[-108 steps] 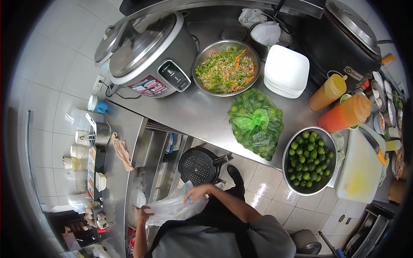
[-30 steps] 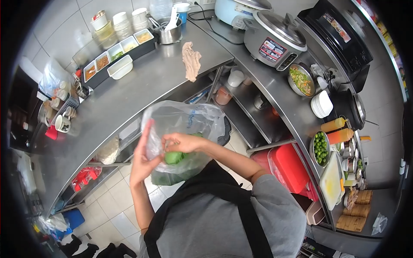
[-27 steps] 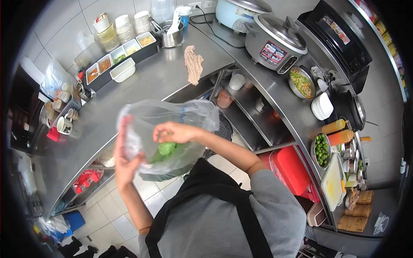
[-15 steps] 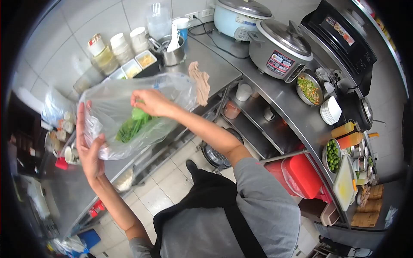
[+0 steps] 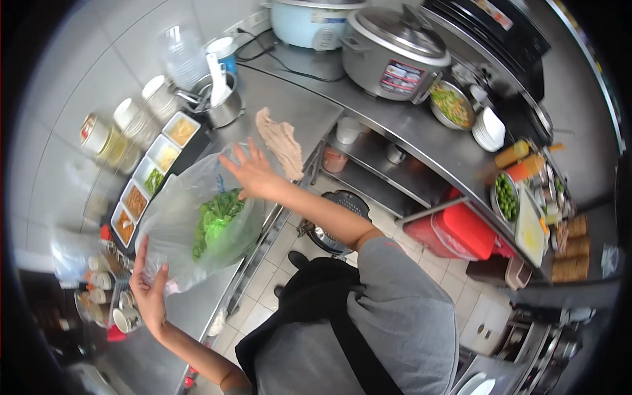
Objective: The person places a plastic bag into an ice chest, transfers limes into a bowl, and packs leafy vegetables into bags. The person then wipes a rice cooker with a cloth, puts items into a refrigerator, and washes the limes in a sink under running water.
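A clear plastic bag [image 5: 172, 217] lies on the steel counter, with a bunch of leafy greens [image 5: 216, 224] inside it. My left hand [image 5: 151, 293] is at the bag's near-left edge, thumb and fingers apart, touching the plastic. My right hand [image 5: 255, 174] has its fingers spread at the bag's far-right side, next to the greens. Whether the right fingertips press on the plastic is hard to tell. Beyond that hand lies a crumpled beige cloth [image 5: 280, 141].
Behind the bag stands a row of white trays [image 5: 156, 172] with chopped ingredients. A steel pot [image 5: 224, 105] with white-handled utensils is at the back. On the other counter are a rice cooker [image 5: 395, 52], a bowl of vegetables [image 5: 451, 104] and a bowl of green limes [image 5: 505, 196].
My right hand has let go of the greens and opened, and they now rest deeper in the bag. The view has turned, and the ingredient trays show more fully.
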Demonstrator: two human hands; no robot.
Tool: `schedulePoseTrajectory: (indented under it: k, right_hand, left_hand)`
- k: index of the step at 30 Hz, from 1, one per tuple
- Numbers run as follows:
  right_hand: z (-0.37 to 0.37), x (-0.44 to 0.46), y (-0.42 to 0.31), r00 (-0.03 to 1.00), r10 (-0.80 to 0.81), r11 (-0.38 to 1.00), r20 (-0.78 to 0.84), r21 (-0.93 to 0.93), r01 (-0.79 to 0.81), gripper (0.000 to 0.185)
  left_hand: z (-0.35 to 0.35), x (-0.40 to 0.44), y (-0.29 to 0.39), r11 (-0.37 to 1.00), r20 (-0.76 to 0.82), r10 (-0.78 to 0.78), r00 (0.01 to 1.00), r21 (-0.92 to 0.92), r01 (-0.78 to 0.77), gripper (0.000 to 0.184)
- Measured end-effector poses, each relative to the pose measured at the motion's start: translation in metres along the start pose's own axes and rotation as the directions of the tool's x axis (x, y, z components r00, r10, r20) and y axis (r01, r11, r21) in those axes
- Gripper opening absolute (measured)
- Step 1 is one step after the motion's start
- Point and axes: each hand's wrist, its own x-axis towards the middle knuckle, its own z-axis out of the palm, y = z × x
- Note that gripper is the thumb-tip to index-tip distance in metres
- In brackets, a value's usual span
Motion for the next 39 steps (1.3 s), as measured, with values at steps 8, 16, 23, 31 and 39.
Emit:
schedulePoseTrajectory:
  k: [8,16,23,31,39]
  right_hand:
    - [-0.082,0.018,0.045,0.999,-0.003,0.832,0.037,0.555,-0.018,0.045]
    - [-0.150,0.044,-0.058,0.969,-0.233,-0.145,-0.080,0.988,0.047,0.050]
    - [-0.068,0.052,-0.125,0.983,-0.014,0.049,-0.181,0.982,0.181,0.025]
    - [-0.047,0.078,-0.173,0.814,0.246,0.250,-0.527,0.845,0.472,0.012]
    - [-0.008,0.008,-0.273,0.888,-0.112,0.630,-0.445,0.659,0.410,0.014]
  left_hand:
    - [-0.048,0.033,0.042,0.891,0.168,0.179,0.969,0.390,-0.233,0.040]
    - [-0.057,0.070,0.082,0.864,0.208,0.323,0.923,0.333,-0.377,0.024]
    - [-0.026,0.060,0.092,0.794,-0.005,0.568,0.823,0.270,-0.545,0.049]
    - [-0.017,0.062,-0.133,0.613,0.592,-0.113,0.798,0.674,-0.413,0.116]
    - [0.046,0.070,-0.225,0.676,0.522,-0.177,0.835,0.681,-0.282,0.106]
